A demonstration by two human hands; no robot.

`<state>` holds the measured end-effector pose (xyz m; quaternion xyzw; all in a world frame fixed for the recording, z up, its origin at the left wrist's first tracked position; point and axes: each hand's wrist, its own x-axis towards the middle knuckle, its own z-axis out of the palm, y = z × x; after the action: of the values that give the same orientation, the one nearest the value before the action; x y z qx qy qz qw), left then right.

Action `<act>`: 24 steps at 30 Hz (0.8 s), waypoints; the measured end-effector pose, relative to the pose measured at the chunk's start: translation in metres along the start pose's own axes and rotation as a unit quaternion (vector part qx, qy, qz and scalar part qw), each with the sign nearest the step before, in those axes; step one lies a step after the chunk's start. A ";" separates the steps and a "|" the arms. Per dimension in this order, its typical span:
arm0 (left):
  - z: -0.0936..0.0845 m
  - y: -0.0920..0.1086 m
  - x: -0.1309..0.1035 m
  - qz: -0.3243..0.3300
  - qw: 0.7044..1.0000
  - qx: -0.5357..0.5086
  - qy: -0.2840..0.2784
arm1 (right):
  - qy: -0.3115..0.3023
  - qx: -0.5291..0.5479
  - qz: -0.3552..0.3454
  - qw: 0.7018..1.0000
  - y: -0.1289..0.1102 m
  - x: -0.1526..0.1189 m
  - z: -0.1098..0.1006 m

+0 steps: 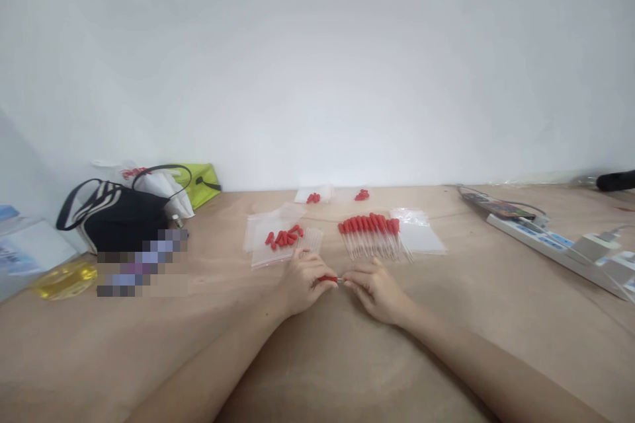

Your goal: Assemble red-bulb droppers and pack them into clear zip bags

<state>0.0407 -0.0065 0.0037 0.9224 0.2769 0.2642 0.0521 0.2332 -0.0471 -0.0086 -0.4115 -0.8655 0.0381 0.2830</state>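
My left hand (305, 281) pinches a small red bulb (328, 279) between thumb and fingers. Close on its right, my right hand (374, 287) grips a thin clear tube (340, 280) whose visible end meets the bulb. Behind my left hand, several loose red bulbs (282, 238) lie on clear plastic bags (260, 254), beside a row of thin clear tubes (311, 238). Beyond my right hand, several tubes with red bulbs on their ends (370, 225) lie side by side, bulbs toward the wall.
Two small groups of red pieces (313, 198) (362, 195) lie near the wall. A flat clear bag (421, 231) is right of the row. A white power strip (555, 248) with plugs is at the right; a black bag (124, 218) and green bag (201, 185) stand left.
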 end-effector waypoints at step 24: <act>-0.013 -0.082 -0.018 -0.265 0.952 0.143 0.061 | -0.008 -0.143 0.322 0.936 0.019 0.087 0.034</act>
<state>-0.0187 0.0520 -0.0132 0.7956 0.5492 0.2543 -0.0286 0.1849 0.0345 -0.0026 -0.7043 -0.6848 0.0064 0.1872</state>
